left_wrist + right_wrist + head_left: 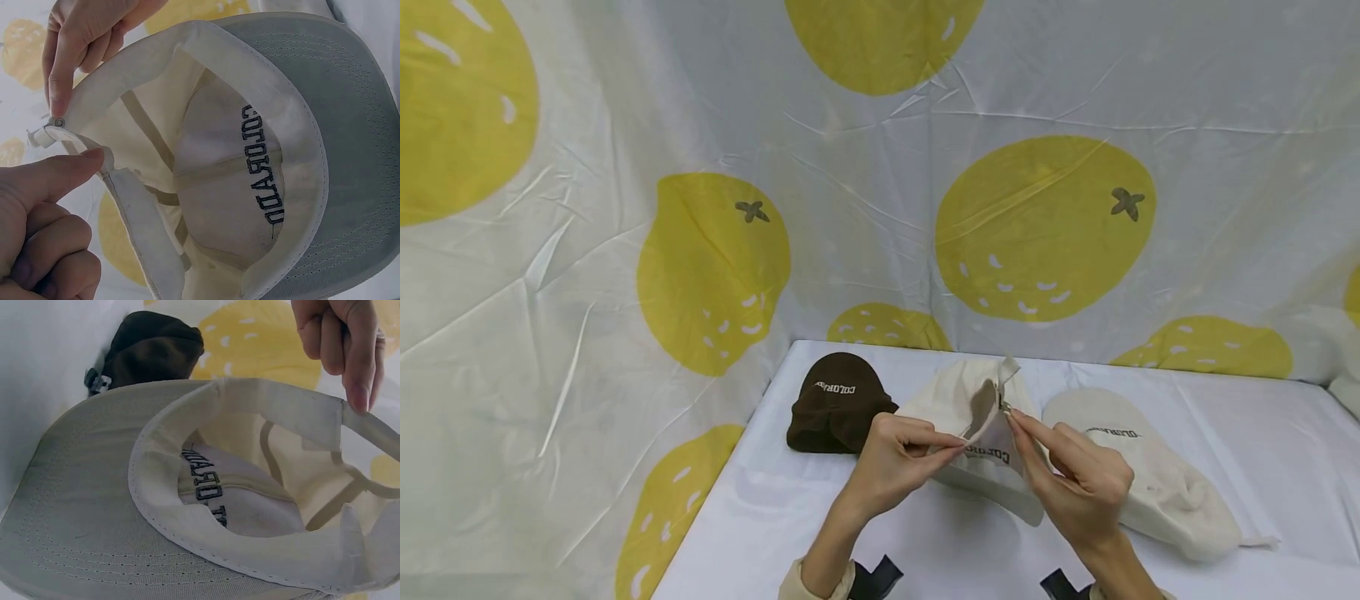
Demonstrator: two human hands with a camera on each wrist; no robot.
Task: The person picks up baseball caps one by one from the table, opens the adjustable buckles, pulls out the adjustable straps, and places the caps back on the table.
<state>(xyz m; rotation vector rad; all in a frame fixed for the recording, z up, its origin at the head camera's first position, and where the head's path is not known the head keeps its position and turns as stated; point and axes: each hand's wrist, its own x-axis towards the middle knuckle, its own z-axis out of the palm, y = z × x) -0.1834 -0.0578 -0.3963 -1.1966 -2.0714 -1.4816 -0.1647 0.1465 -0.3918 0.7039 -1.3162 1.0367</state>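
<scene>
Head view: my left hand [898,458] and right hand [1078,475] pinched the cream cap [996,440] by its back edge, brim [988,485] below both.

- The cream baseball cap [947,392] is held over the white table [925,554], its interior exposed and its brim [353,131] toward the person.
- The left hand [895,462] pinches the edge at the back opening; the right hand [1078,475] pinches beside a small metal clasp [59,122].
- Inside, dark stitched COLORADO lettering [264,169] shows, reversed, on the front panel.
- Stitched rows follow the grey-looking underside of the brim.
</scene>
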